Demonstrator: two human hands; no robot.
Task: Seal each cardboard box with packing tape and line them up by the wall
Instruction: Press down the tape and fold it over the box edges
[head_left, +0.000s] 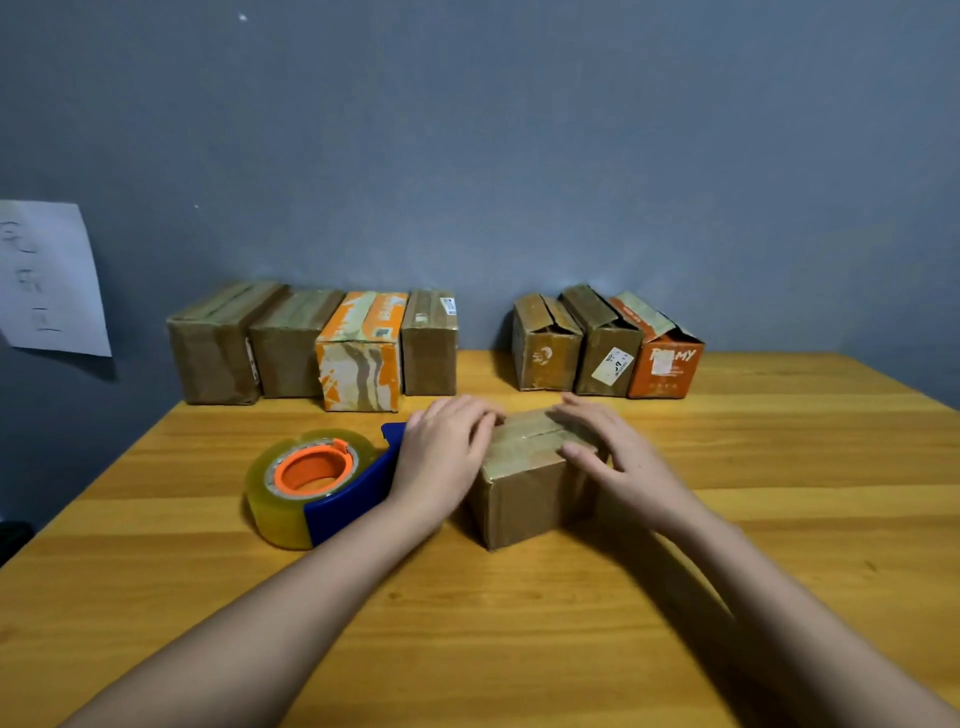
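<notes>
Brown cardboard lies under both sets of fingers: the left hand (441, 447) lays its straight, close-set fingers flat on the left top flap of the small brown cardboard box (530, 483), and the right hand (610, 452) does the same on the right flap, thumb down the box's side. Neither hand curls round anything; they press, probably to hold the flaps level so the centre seam stays closed for taping. Whether tape already covers that seam I cannot tell, as the top is glossy and blurred.

The box stands on the yellow wooden table (779, 519), near its middle and well apart from the wall. Just beside the left wrist lies the clear packing tape roll in its blue dispenser with an orange core (317, 480), within easy reach.

Along the grey wall (519, 156) stand two groups: four closed boxes (311, 348) on the left, and three boxes with raised flaps (608, 348) on the right, seemingly waiting their turn.
</notes>
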